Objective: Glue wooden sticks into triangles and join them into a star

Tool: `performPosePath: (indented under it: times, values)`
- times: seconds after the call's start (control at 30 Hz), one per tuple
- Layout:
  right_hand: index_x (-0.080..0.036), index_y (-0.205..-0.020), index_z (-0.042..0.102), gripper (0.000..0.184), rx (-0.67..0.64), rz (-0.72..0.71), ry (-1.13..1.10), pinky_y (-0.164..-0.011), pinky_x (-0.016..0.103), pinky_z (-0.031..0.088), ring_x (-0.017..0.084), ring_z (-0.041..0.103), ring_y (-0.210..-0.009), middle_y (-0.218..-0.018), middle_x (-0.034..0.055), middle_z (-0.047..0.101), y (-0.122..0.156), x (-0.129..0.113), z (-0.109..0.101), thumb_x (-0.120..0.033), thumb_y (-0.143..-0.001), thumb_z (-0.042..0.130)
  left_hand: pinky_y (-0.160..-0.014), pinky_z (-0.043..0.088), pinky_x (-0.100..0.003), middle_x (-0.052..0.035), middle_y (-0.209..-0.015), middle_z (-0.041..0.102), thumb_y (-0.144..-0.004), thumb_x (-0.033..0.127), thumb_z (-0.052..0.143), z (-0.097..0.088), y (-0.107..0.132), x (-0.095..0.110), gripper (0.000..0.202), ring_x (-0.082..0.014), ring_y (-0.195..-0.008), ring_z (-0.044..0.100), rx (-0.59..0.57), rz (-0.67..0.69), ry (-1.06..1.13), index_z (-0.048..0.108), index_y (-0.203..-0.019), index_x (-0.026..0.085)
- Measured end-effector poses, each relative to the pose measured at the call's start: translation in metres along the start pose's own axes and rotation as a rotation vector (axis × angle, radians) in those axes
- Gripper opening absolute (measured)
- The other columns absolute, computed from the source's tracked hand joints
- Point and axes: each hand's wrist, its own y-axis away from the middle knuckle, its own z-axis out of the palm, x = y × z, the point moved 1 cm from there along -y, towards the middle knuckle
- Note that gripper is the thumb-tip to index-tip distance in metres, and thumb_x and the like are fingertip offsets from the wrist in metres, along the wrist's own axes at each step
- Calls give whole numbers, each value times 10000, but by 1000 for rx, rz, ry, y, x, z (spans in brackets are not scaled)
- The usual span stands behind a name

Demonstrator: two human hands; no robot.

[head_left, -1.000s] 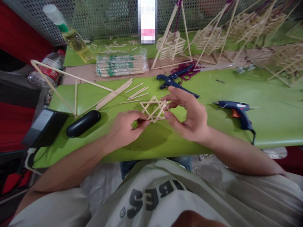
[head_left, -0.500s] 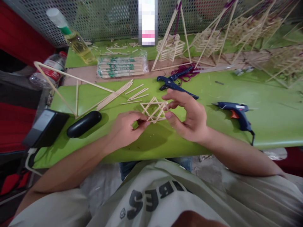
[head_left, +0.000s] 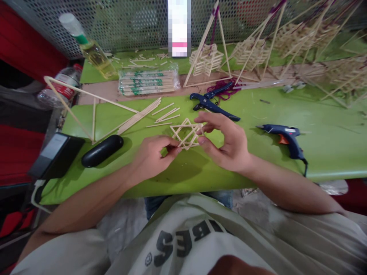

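Head view's showing a small six-pointed star (head_left: 190, 135) of thin sticks, isn't it? Where is it sitting?

"Between both hands, mid-desk (head_left: 266, 162). Whether it's touching the green top, I cannot tell."

"What are the fingers doing?"

"Left hand (head_left: 153, 152) is pinching the near-left corner between thumb and forefinger. Right hand (head_left: 229, 143) is curving around the right side, forefinger arching away from the thumb; I cannot tell whether its other fingers are gripping anything."

"How would you be handling it?"

"Lightly. Such thin sticks are probably flexing easily, so I'd be pinching steadily with the left, guiding the right corner gently, and watching that the crossings aren't twisting."

"And around it?"

"Loose short sticks (head_left: 166, 115) are lying just behind, blue cutters (head_left: 205, 101) are resting beyond the right hand, and a glue gun (head_left: 286, 131) is lying farther right, nozzle pointing left."
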Motion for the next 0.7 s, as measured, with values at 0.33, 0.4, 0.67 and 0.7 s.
performPosePath:
  times: [0.33, 0.4, 0.67, 0.7]
  values:
    - [-347, -1802, 442, 836, 15, -33, -14, -870, 421, 737, 321, 774, -1360, -1693, 142, 643, 2, 5, 1, -209, -1036, 749, -793, 642, -280, -26, -965, 885, -1042, 251, 774, -1, 0, 0, 83, -180, -834, 823, -36, -49, 14, 825, -988, 214]
    - [-390, -1846, 331, 916, 24, -37, -13, -861, 421, 741, 344, 711, -1482, -1759, 128, 579, 3, 5, 2, -223, -1043, 740, -785, 639, -283, -25, -951, 882, -1043, 263, 771, -1, -1, 1, 101, -182, -826, 819, -38, -61, 15, 823, -969, 217]
    - [-283, -1764, 480, 779, -60, -44, 78, -1089, 535, 719, 353, 709, -1466, -1686, 192, 641, -2, 1, 1, -239, -1039, 763, -713, 609, -262, -31, -962, 888, -1026, 267, 779, -1, 0, 1, 93, -183, -824, 824, -10, -68, 1, 842, -991, 207]
    - [-277, -1779, 456, 806, -54, -38, 71, -1104, 547, 712, 356, 710, -1467, -1703, 202, 626, -2, 1, 1, -235, -1035, 765, -728, 615, -265, -31, -965, 888, -1028, 270, 780, -1, 0, 1, 94, -184, -831, 826, -7, -71, 2, 841, -992, 208]
